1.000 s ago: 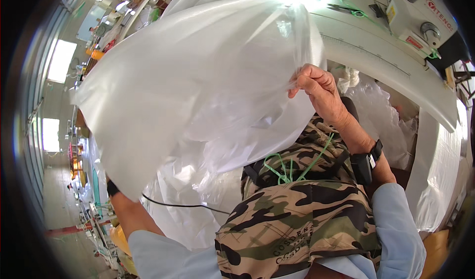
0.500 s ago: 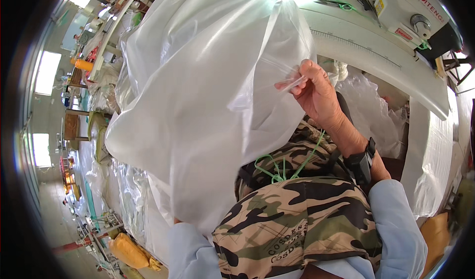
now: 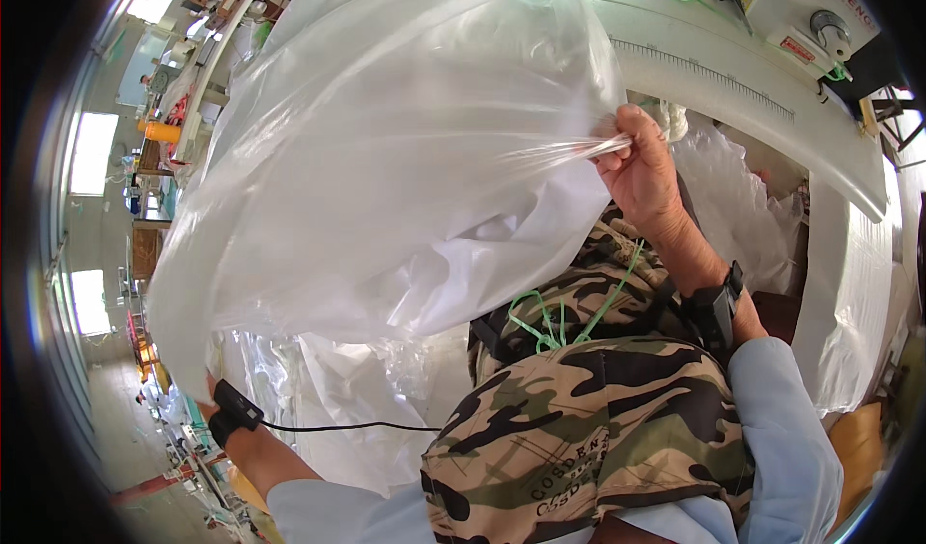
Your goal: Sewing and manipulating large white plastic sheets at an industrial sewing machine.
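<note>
A large clear plastic bag (image 3: 386,168) fills the middle of the view, billowing and held up in the air. My right hand (image 3: 641,168) pinches a gathered edge of the bag at its right side, with a black band on the wrist. Only the wrist of my left arm shows, with a black strap and cable, at the bag's lower left; my left hand (image 3: 210,385) is almost wholly hidden behind the plastic, so its grip cannot be seen. Below the bag lies camouflage-patterned fabric (image 3: 579,419) with a thin green cord (image 3: 559,317) across my lap.
A white sewing table (image 3: 772,91) with a ruler strip runs along the upper right, a white sewing machine (image 3: 801,4) at its far end. More clear plastic (image 3: 743,206) is piled under the table. Workshop benches and windows curve down the left side.
The bag has swung from upper left toward the centre and spread wider. My right hand moved slightly right and up with the pinched edge. My left wrist has come back into view at lower left.
</note>
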